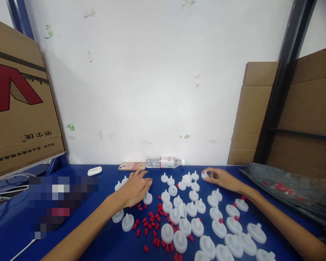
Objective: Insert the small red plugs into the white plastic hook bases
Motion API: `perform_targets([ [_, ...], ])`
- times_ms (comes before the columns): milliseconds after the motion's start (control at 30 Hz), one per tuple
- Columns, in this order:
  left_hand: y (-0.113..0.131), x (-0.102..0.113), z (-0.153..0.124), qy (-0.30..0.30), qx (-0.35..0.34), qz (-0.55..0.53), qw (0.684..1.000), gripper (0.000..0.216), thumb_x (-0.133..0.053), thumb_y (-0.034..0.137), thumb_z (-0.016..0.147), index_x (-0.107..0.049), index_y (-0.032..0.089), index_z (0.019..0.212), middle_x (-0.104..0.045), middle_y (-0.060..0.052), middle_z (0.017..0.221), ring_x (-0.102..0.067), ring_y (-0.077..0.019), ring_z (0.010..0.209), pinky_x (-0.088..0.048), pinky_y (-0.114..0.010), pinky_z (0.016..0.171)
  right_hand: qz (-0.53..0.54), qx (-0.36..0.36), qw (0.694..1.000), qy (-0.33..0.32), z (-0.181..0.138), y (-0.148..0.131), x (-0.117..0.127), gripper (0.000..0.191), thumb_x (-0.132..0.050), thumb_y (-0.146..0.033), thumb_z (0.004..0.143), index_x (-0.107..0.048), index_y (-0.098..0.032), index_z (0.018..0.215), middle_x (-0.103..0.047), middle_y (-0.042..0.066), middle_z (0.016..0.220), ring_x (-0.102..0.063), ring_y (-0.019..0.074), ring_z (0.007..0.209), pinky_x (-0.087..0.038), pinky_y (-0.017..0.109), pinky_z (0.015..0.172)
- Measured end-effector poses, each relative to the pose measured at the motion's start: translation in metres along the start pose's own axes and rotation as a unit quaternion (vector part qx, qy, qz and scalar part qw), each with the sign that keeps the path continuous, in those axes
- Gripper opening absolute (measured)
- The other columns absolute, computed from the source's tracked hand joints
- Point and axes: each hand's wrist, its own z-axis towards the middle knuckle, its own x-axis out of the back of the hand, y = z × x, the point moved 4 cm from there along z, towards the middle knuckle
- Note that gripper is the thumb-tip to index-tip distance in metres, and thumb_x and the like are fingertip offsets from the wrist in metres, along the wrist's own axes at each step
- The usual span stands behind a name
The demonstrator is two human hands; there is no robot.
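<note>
Several white plastic caps (191, 208) with short spouts lie scattered on the blue table (108, 246). Among them lies a scatter of small red plugs (152, 221); a few caps at the right carry a red plug. My left hand (136, 188) rests palm down at the left of the pile, fingers curled over caps near a white cap (147, 198). My right hand (220, 178) reaches to the far side of the pile, its fingertips pinched on a white cap (205, 175).
A lying water bottle (164, 162), a phone (132, 166) and a white earbud case (94, 170) sit by the white wall. Cardboard boxes stand at left (19, 105) and right (306, 112). A dark plastic bag (288, 190) lies at right, white cables (5, 192) at left.
</note>
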Motion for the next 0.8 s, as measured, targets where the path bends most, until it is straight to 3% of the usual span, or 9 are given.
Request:
perform_targets([
  [100, 0.0, 0.0, 0.0, -0.004, -0.005, 0.008, 1.0, 0.044, -0.032, 0.039, 0.108, -0.071, 0.027, 0.124, -0.058, -0.016, 0.141, -0.045, -0.0386, 0.139, -0.041, -0.065, 0.105, -0.025, 0.004, 1.0, 0.003, 0.0, -0.001, 0.0, 0.054, -0.058, -0.066, 0.087, -0.067, -0.023, 0.118, -0.06, -0.001, 0.074, -0.056, 0.0189, 0.07, -0.04, 0.031, 0.069],
  [433, 0.008, 0.004, 0.006, 0.024, -0.041, 0.047, 0.998, 0.013, -0.063, 0.02, 0.096, -0.076, 0.02, 0.094, -0.068, -0.01, 0.122, -0.054, -0.0336, 0.124, -0.041, -0.054, 0.105, -0.093, 0.009, 0.995, 0.016, 0.002, -0.002, 0.0, 0.052, -0.052, -0.069, 0.09, -0.064, -0.024, 0.114, -0.067, 0.001, 0.078, -0.063, 0.0215, 0.072, -0.043, 0.033, 0.07],
  [800, 0.021, 0.014, 0.003, 0.085, -0.076, 0.036, 0.993, 0.009, -0.058, 0.013, 0.094, -0.065, 0.019, 0.093, -0.069, -0.007, 0.102, -0.06, -0.0278, 0.103, -0.045, -0.047, 0.097, -0.152, 0.014, 0.988, 0.031, 0.001, -0.008, -0.002, 0.048, -0.049, -0.064, 0.093, -0.063, -0.024, 0.115, -0.07, 0.003, 0.085, -0.065, 0.0233, 0.077, -0.045, 0.034, 0.072],
])
